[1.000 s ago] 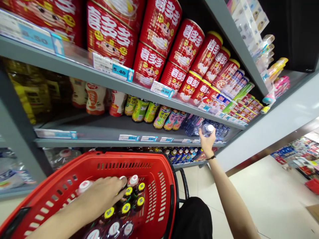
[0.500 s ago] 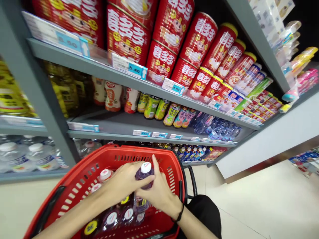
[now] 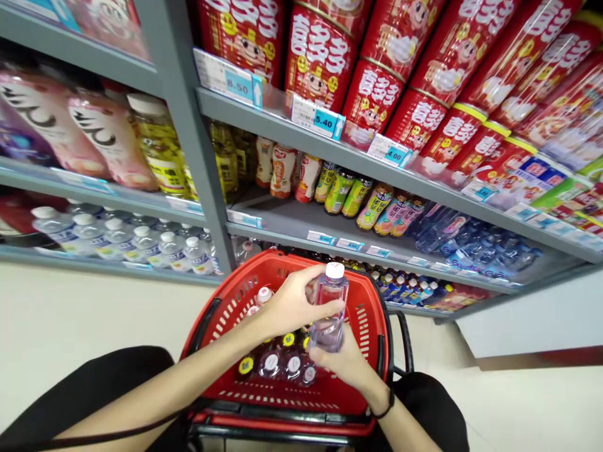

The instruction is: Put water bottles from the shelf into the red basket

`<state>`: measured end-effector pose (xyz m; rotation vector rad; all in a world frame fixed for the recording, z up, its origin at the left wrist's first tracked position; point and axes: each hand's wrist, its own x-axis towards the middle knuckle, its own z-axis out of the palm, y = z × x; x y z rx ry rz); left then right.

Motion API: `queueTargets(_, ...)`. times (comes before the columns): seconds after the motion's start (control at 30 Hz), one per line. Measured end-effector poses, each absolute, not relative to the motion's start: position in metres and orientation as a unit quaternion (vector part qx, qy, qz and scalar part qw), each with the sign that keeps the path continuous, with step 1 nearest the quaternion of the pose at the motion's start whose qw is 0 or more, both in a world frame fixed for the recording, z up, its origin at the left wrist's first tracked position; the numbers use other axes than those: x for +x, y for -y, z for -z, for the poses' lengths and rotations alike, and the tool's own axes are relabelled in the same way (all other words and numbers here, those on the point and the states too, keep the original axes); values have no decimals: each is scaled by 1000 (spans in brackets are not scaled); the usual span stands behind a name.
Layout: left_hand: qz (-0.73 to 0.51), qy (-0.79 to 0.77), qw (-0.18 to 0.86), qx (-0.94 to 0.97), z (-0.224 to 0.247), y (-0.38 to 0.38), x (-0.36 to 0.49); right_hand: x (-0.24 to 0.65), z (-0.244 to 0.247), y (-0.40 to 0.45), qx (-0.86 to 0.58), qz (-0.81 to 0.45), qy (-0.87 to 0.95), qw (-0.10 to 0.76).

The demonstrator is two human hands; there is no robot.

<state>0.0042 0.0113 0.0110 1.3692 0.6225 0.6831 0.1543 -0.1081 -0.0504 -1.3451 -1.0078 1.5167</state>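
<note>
Between my hands, above the basket, a clear purple-tinted drink bottle [image 3: 328, 314] with a white cap stands slightly tilted. My left hand [image 3: 301, 295] is wrapped round its upper part, thumb across the front. Lower down, my right hand [image 3: 342, 361] grips the bottle near its base; a dark band circles that wrist. Underneath is a red shopping basket [image 3: 348, 402] with slotted walls. Inside it, several dark drink bottles [image 3: 272, 364] stand with white or yellow cap tops showing. More bottles with pale pink caps [image 3: 264, 294] are at the basket's left, partly covered by my left arm.
Shelving [image 3: 183, 125] rises right behind the basket. Red cans [image 3: 320, 56] fill the upper shelf. Below stand small drink bottles [image 3: 377, 207], with water bottles [image 3: 490, 245] to the right. Large white-capped bottles [image 3: 146, 242] line the bottom left. My black-clad knees [image 3: 433, 408] flank the basket.
My view has shifted left and back, so the basket appears further right and smaller. Both hands have raised the bottle higher out of the basket, and more of its clear body shows.
</note>
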Motion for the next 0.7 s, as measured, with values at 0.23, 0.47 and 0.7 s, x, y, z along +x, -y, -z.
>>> queueTargets(0.23,-338,-269,687,584,-9,-1,2,151,49,116,-428,-683,410,426)
queueTargets(0.47,-333,-277,705,562,-12,2,3,154,41,116,-356,-726,404,429)
queueTargets(0.7,-358,-292,728,507,-3,-3,8,149,37,117,-360,-721,353,475)
